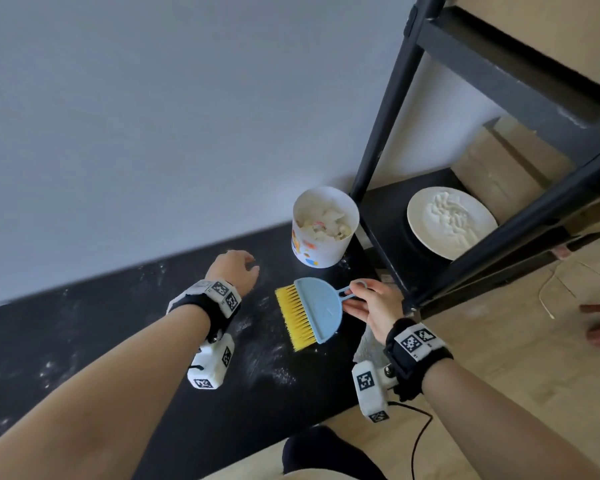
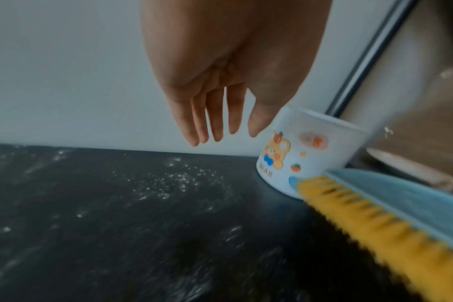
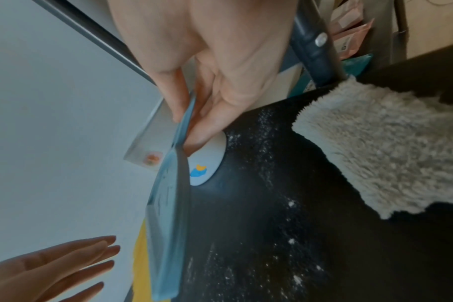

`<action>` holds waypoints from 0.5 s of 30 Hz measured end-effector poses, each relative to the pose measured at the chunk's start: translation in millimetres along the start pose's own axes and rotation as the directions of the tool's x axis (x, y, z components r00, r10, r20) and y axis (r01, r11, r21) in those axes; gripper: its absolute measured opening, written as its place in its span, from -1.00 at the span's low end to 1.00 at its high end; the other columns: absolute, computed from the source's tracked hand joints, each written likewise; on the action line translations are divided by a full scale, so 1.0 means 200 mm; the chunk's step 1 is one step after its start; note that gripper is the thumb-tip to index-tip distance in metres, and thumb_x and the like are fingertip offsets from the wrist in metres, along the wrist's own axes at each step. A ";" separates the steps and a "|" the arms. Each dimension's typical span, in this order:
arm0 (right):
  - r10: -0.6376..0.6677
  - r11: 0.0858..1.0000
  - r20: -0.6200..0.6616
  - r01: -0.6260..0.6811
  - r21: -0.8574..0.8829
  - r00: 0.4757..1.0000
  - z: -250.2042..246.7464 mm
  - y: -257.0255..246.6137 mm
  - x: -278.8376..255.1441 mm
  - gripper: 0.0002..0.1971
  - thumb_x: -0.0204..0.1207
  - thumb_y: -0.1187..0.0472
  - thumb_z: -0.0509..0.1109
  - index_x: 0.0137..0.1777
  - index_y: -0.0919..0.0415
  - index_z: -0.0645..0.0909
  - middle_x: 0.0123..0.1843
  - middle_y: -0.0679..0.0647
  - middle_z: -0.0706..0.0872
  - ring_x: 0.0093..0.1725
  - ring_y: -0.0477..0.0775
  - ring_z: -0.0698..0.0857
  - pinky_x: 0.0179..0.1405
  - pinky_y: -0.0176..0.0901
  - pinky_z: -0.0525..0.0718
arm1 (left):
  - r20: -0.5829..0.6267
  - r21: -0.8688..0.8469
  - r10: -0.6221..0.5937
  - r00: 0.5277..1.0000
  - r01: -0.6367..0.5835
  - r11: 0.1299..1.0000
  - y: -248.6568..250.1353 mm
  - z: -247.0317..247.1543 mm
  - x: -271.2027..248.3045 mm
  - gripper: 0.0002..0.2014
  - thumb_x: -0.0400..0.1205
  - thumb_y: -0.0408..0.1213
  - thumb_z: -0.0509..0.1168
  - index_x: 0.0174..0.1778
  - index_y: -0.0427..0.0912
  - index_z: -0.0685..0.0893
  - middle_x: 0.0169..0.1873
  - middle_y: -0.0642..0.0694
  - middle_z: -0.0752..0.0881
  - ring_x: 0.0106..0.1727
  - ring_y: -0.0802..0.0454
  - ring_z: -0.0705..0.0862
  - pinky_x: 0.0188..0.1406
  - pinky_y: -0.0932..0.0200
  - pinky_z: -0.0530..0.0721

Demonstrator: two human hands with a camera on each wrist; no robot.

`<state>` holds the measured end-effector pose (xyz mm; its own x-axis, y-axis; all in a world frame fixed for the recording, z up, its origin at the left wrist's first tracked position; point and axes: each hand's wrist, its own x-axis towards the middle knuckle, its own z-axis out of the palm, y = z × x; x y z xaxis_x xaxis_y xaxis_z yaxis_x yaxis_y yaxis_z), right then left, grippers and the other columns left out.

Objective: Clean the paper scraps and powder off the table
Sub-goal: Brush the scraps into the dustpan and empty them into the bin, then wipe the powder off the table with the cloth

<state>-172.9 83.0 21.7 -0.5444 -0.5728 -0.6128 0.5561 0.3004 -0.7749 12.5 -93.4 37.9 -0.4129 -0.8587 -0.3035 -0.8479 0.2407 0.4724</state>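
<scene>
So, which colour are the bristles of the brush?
Yellow bristles on the blue brush, held by the right hand; clearest in the head view.

Bare table (image 1: 125, 341) lies open leftward; cup (image 1: 321, 233) and shelf post (image 1: 383, 140) block right

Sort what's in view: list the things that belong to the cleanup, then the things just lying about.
Part of the job:
- brush, blue with yellow bristles, handle held by the right hand
- powder on the black table
- paper cup holding scraps
- left hand, open over the table

Lying about:
- white plate on the shelf
- fluffy cloth
- cardboard box
</scene>
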 end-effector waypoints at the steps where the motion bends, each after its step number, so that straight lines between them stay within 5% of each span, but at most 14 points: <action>1: 0.014 1.000 -0.017 -0.014 0.003 1.000 0.01 0.02 0.02 -0.94 0.59 0.42 0.31 -0.07 0.33 0.61 -0.15 0.26 0.71 -0.15 0.20 0.78 -0.28 -0.17 0.80 | 0.025 0.062 0.025 0.999 -0.026 0.998 -0.01 0.01 -0.01 -0.65 0.63 -0.19 0.26 0.33 -0.18 0.62 0.23 -0.12 0.72 0.27 -0.10 0.65 0.24 0.07 0.58; 9: 0.071 0.997 -0.106 -0.070 0.018 0.992 0.09 0.11 0.18 -0.88 0.60 0.46 0.28 -0.15 0.32 0.56 -0.19 0.24 0.67 -0.19 0.18 0.75 -0.24 -0.13 0.80 | 0.106 0.319 0.133 0.985 -0.161 0.934 -0.08 0.13 -0.04 -0.66 0.67 -0.20 0.16 0.35 -0.17 0.55 0.34 -0.08 0.56 0.40 -0.08 0.47 0.25 -0.08 0.59; 13: 0.092 0.996 -0.151 -0.092 0.007 0.984 0.11 0.12 0.27 -0.86 0.60 0.46 0.29 -0.18 0.30 0.56 -0.19 0.23 0.66 -0.20 0.18 0.74 0.06 0.09 0.73 | 0.144 0.381 0.150 0.978 -0.195 0.904 -0.08 0.17 -0.05 -0.68 0.68 -0.20 0.16 0.34 -0.16 0.55 0.33 -0.07 0.55 0.40 -0.06 0.45 0.24 -0.04 0.57; 15: 0.100 0.995 -0.173 -0.102 -0.004 0.980 0.11 0.12 0.31 -0.87 0.59 0.46 0.31 -0.18 0.29 0.56 -0.18 0.25 0.66 -0.16 0.23 0.73 0.05 0.07 0.71 | 0.155 0.385 0.136 0.979 -0.187 0.904 -0.08 0.19 -0.05 -0.68 0.69 -0.20 0.15 0.35 -0.15 0.54 0.34 -0.06 0.54 0.40 -0.05 0.45 0.25 -0.01 0.54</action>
<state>-179.5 37.2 -31.4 -0.5868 -0.3991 -0.7046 0.6062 0.3604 -0.7089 18.3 -72.0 1.5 -0.5709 -0.7376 -0.3606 -0.8174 0.5518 0.1655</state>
